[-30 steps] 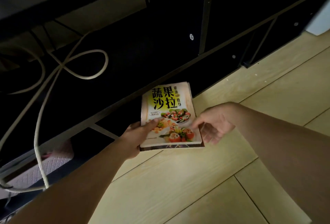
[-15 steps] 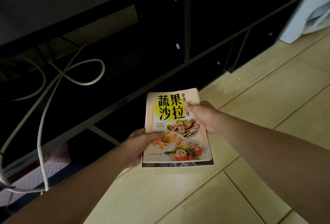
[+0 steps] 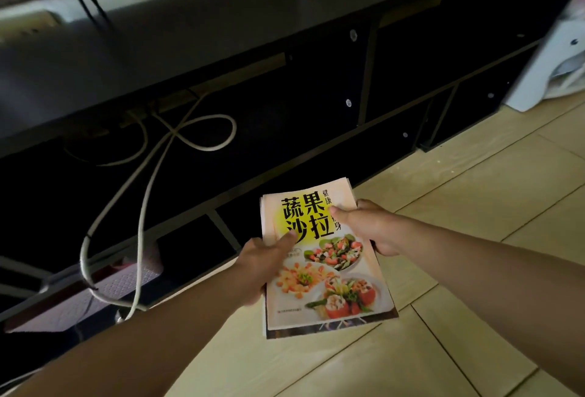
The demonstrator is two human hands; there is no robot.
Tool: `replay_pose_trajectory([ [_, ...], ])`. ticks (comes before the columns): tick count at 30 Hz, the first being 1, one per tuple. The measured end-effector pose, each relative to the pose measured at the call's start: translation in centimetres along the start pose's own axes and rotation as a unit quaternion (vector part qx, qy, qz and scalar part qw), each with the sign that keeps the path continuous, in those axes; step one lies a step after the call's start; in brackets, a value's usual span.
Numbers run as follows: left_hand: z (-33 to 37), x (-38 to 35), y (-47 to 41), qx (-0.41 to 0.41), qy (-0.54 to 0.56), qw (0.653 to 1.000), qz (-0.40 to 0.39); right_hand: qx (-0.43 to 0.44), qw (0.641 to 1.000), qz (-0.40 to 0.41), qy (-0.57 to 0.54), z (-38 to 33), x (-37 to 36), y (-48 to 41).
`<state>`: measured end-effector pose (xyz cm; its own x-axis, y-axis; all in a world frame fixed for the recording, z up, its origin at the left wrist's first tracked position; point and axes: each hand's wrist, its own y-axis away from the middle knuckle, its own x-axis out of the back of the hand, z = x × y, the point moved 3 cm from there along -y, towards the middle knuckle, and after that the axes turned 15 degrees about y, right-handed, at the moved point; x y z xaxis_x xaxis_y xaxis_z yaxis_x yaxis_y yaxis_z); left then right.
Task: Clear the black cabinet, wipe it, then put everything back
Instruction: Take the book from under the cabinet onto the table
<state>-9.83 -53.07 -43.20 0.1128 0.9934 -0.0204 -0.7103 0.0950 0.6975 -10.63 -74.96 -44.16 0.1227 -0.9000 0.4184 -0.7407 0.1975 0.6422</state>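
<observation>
Both hands held a book [image 3: 319,257] flat and face up over the pale wooden floor [image 3: 459,194], just in front of the black cabinet [image 3: 221,32]. The cover showed large Chinese characters on a yellow patch above photos of salads.

The left hand [image 3: 262,267] gripped the book's left edge about halfway along. Its thumb lay across the cover just below the characters, and its fingers were under the book and out of sight. The right hand [image 3: 370,225] gripped the right edge nearer the far corner. Its thumb pressed on the cover beside the characters, and the rest of the hand curled round the edge and beneath it. So the book sat between the two hands, pinched from either side, thumbs on top and fingers below.

A second printed edge showed under the near end, so there may have been another book or magazine underneath, but the view was too dim to be sure. The book's far end overlapped the cabinet's lower front rail.

Inside the cabinet, a pale cable [image 3: 142,206] looped across the dark upper shelf and hung down over its front edge. A pinkish box [image 3: 123,286] lay on the lower shelf to the left. A white object [image 3: 547,58] stood on the floor at the cabinet's right end.
</observation>
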Motion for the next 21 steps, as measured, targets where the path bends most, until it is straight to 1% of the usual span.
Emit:
replay_pose_trajectory([
  [4, 0.5, 1.7, 2.0, -0.024, -0.029, 0.999, 0.014, 0.01, 1.0, -0.014, 0.015, -0.1, -1.9, 1.1],
  [8, 0.4, 3.1, 3.2, -0.036, -0.05, 0.998, 0.004, 0.023, 0.999, -0.025, 0.03, -0.8, -3.1, 2.1],
  [12, 0.3, 4.1, 4.1, -0.047, -0.047, 0.998, 0.016, 0.029, 0.998, -0.025, 0.057, -1.0, -4.0, 2.3],
  [17, 0.0, 5.1, 4.4, -0.059, -0.039, 0.997, 0.038, 0.036, 0.997, -0.026, 0.055, -1.1, -4.9, 1.7],
  [21, -0.6, 5.6, 4.0, -0.057, -0.041, 0.997, 0.036, 0.028, 0.998, -0.034, 0.038, -0.4, -5.7, 1.5],
])
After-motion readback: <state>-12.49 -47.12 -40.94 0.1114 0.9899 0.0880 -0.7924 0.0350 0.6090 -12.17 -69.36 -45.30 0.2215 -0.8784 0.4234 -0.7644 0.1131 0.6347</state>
